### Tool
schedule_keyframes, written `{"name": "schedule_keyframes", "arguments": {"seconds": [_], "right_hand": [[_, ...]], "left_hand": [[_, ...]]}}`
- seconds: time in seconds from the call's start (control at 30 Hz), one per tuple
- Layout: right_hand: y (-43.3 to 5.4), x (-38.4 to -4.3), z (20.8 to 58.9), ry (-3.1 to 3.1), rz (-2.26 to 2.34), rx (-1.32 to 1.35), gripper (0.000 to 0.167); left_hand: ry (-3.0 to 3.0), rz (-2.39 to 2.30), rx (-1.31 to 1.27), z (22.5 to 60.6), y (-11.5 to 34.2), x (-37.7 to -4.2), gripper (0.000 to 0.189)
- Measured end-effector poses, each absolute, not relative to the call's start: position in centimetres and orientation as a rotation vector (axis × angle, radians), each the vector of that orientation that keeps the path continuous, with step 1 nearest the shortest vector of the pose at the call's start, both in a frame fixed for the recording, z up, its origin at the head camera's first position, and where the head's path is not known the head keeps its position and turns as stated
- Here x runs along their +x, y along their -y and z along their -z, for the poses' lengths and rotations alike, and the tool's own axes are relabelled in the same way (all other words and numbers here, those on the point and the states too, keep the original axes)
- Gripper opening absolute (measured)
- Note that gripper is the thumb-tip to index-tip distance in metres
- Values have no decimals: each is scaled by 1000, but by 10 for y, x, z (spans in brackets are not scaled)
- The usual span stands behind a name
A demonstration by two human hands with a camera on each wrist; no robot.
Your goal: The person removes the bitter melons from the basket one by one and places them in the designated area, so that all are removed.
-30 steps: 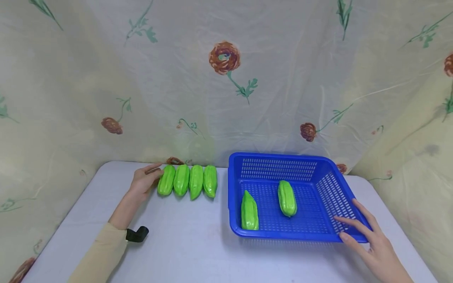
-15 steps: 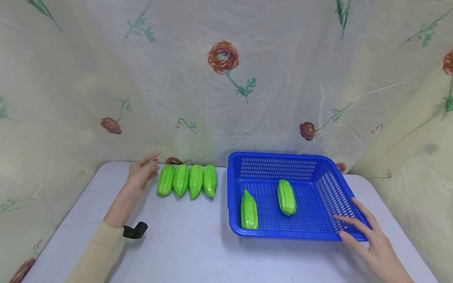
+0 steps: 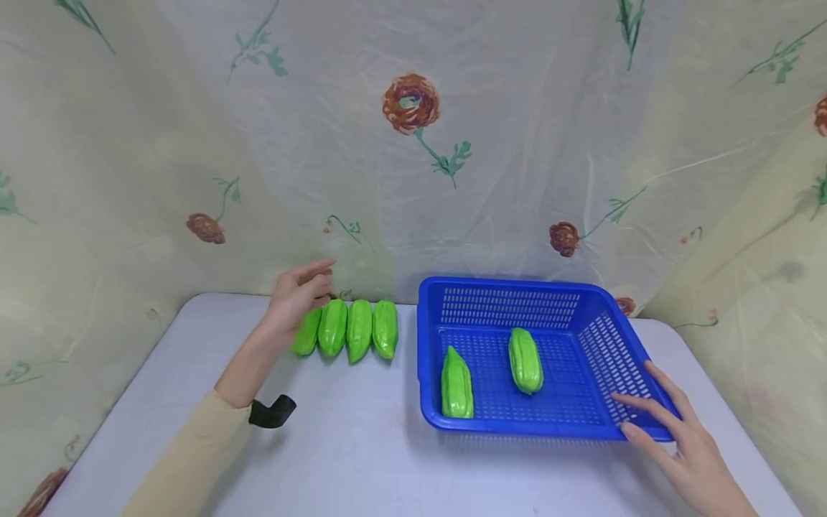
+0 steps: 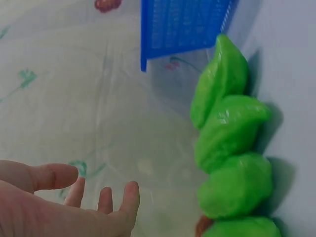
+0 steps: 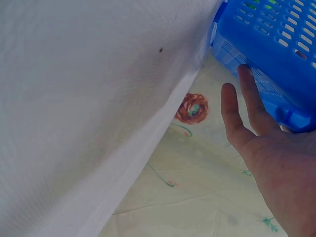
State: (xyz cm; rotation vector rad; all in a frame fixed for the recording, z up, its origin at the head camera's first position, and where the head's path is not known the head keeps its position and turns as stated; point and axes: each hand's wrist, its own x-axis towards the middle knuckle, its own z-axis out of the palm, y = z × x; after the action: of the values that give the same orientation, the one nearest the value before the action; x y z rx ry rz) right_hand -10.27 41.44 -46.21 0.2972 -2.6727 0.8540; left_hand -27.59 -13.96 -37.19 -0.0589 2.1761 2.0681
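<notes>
Several bright green, glossy ribbed fruits with tapered ends, like gourds or star fruit, lie side by side in a row [image 3: 332, 328] at the back of the table. Over the row's left end is my left hand [image 3: 293, 298], holding nothing, its fingers stretched out; it partly covers the leftmost fruit [image 3: 306, 339]. In the left wrist view, space shows between the left hand [image 4: 94, 210] and the fruits [image 4: 237, 185]. A blue plastic basket [image 3: 517, 429] holds two more fruits [image 3: 525, 361]. My right hand [image 3: 691, 449] rests at its front right corner, fingers spread over the rim.
A white cloth covers the table [image 3: 336, 445]. Behind it hangs a pale curtain [image 3: 310, 143] with a flower print, close to the back edge. A black strap piece [image 3: 273, 412] sits at the left wrist, by the beige sleeve [image 3: 187, 459].
My left hand first drew back left from the leftmost fruit, then rose and moved right over the row's end. The fruits, basket and right hand have stayed in place.
</notes>
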Motion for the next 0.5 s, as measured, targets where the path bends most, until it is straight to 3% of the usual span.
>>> {"name": "schedule_keyframes", "arguments": {"seconds": [0.5], "right_hand": [[-414,-102,463,2684,-877,281,39]], "left_hand": [[-2081,-1995,92,345,69,-276,47]]}}
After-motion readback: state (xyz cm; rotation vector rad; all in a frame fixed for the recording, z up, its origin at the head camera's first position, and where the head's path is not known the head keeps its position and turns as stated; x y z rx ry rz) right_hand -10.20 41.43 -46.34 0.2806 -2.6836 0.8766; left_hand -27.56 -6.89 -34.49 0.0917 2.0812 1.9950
